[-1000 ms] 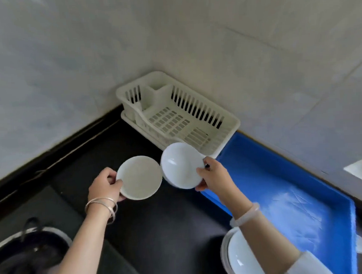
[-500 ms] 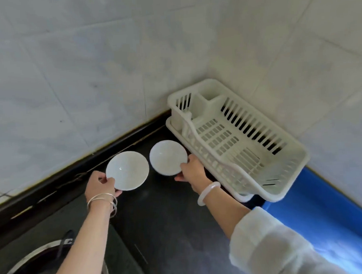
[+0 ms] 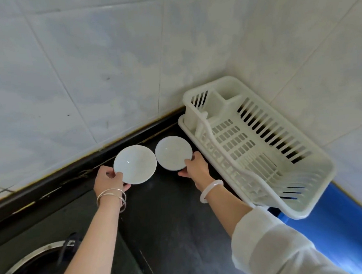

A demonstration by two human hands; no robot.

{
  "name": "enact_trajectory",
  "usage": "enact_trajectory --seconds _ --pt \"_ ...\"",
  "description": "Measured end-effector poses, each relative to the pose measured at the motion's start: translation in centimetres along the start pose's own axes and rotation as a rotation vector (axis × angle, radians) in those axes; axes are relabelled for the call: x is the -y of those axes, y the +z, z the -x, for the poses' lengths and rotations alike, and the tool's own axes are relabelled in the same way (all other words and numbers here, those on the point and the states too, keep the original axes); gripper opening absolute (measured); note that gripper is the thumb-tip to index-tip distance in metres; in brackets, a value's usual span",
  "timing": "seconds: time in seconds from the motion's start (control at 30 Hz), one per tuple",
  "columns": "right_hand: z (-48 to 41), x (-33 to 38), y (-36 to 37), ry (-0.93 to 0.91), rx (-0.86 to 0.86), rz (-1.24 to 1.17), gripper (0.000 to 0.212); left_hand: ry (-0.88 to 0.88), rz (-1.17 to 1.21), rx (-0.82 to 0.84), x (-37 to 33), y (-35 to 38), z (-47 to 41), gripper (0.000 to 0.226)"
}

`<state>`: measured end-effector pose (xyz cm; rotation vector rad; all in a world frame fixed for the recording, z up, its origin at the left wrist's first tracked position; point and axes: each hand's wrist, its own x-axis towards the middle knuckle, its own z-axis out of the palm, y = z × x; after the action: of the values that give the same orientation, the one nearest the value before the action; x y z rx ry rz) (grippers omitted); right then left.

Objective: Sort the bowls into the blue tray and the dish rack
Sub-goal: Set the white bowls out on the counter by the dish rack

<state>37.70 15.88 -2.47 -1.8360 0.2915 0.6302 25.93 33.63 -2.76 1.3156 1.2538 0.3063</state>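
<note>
My left hand (image 3: 108, 179) grips the near rim of a white bowl (image 3: 135, 164), thumb on its inside, over the dark counter. My right hand (image 3: 195, 164) holds a second, slightly smaller white bowl (image 3: 173, 152) by its near right rim. The two bowls sit side by side, almost touching, close to the wall. The white dish rack (image 3: 259, 147) stands just right of the right bowl and holds nothing that I can see. Only a corner of the blue tray (image 3: 338, 229) shows, at the lower right under the rack's end.
A tiled wall (image 3: 108, 67) rises behind the black counter (image 3: 172, 222) and turns a corner behind the rack. A round metal pot rim (image 3: 34, 253) on the stove lies at the lower left.
My view has swung left, so the rack and tray slid right in frame. Both hands have carried their bowls away from the tray, to the counter left of the rack near the wall.
</note>
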Motion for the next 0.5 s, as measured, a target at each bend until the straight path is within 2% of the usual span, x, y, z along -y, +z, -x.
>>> enact_trajectory --seconds 0.17,0.37,0.5 --pt "0.2 -0.5 -0.4 0.073 0.035 -0.167 0.009 -0.020 0.103 -0.013 0.2 0.0 0.3 0.017" --pt "1.2 -2.0 -0.7 0.078 0.096 -0.371 0.046 -0.273 0.399 0.149 1.2 -0.4 1.7 0.040" --pt "0.8 -0.9 0.2 0.069 0.092 -0.431 0.054 -0.262 0.511 0.137 1.1 0.0 2.1 0.040"
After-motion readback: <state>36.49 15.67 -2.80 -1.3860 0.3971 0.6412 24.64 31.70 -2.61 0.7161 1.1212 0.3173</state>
